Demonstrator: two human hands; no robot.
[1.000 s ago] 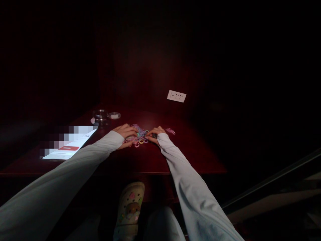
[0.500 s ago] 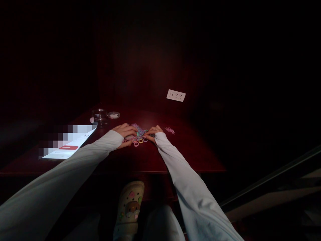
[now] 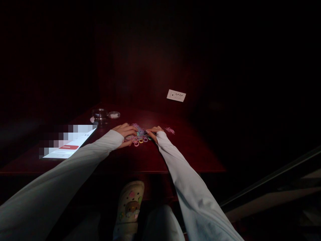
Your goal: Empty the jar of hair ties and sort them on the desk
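Observation:
On the dark red table lies a loose pile of small elastic hair ties [image 3: 140, 130] in pink, purple, blue and green. My left hand [image 3: 124, 131] rests over the pile's left side, its fingers stretched out and apart. At the right edge is my right hand [image 3: 153, 131], thumb and forefinger close together in a pinch; whatever may be between them is too small to make out. Along the near side of the pile lie thicker ring-shaped hair ties, among them a pink one [image 3: 136, 144] and a yellow one [image 3: 141, 141]. A green one shows partly under my right hand.
A separate small heap of pink hair ties [image 3: 170, 130] lies to the right. Behind my left hand stand a clear jar [image 3: 99, 117] and its round lid [image 3: 114, 115]. A lit screen [image 3: 72, 147] lies left. A wall socket [image 3: 176, 95] is beyond the table.
My right hand has shifted slightly to the right at the pile's edge, and its thumb and forefinger now sit higher. My left hand is almost still.

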